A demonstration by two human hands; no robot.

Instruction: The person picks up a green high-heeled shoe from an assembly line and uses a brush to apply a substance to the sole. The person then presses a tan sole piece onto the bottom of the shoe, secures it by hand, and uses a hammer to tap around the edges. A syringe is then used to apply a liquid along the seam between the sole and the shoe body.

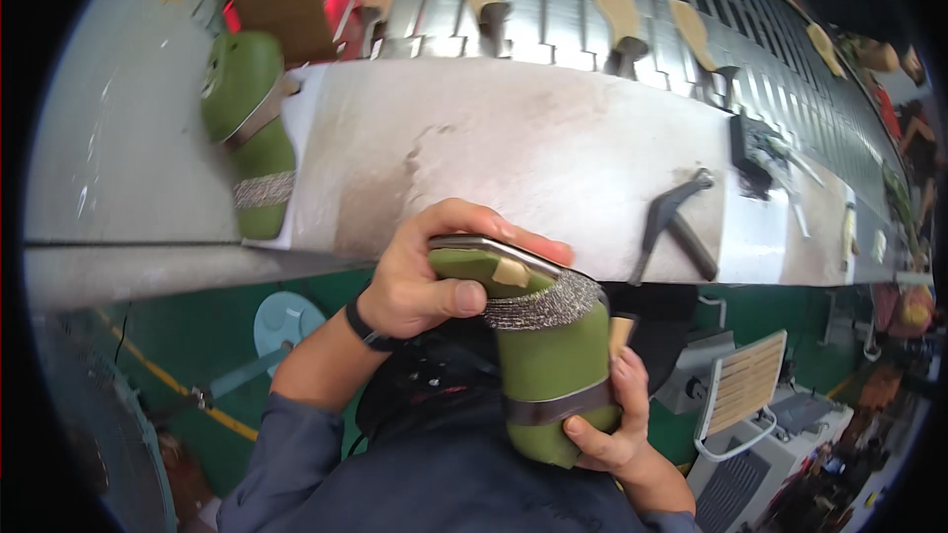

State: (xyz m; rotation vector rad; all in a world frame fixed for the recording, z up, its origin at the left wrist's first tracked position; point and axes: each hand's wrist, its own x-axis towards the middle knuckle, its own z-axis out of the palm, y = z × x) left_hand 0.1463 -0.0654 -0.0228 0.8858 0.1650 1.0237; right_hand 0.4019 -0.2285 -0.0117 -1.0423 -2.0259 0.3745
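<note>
Above my lap, both hands hold a green shoe last (549, 360), tilted, with a glittery silver band across its middle and a dark strap (561, 403) around its lower end. My left hand (425, 271) wraps its upper end, fingers along a metal-edged side and thumb on the green near a tan patch. My right hand (614, 419) grips the lower end, thumb on it near the dark strap. A tan piece (620, 335) sticks out beside the last, above my right hand. A second green last (249, 133) with similar bands lies at the left of the worktable.
Black-handled pincers (674, 224) lie on the worktable (513, 158). Right of them are a dark block and metal tools (775, 158). Beyond the table, a slatted metal conveyor (553, 15) carries several tan sole-shaped pieces with dark ends. A wooden-slatted chair (743, 385) stands at right.
</note>
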